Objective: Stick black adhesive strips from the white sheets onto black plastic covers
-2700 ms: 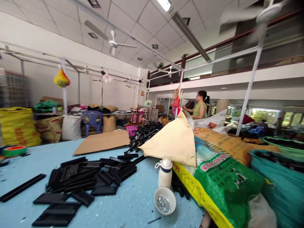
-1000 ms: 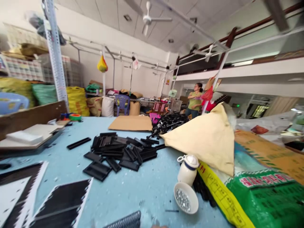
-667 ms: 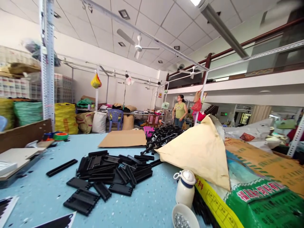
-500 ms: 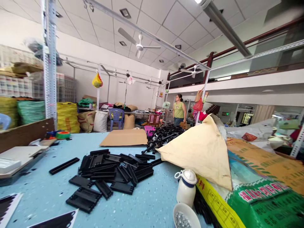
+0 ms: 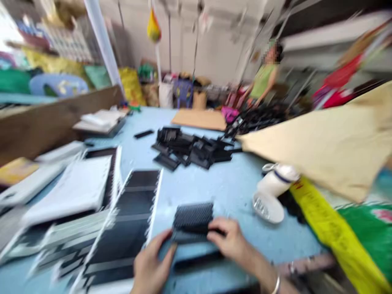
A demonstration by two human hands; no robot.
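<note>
The blue table is the biggest thing here, and it is full of stuff. On the right side lies a big tan bag, and a green and yellow sack lies under it, close to the table edge. On the left are flat black and white sheets in loose stacks, some on top of others. In the middle of the table, farther back, is a pile of black plastic parts. A flat piece of cardboard lies just behind that pile. Far at the back a person in a green top stands.

Near the tan bag a white bottle leans over, and a small white bowl with shiny bits in it sits just beside it.

At the front edge is a black ribbed piece, just above the table top. The left hand has its fingers closed on the left end. The right hand is wrapped over the right end. Everything looks blurry, so I cannot see each finger well.
</note>
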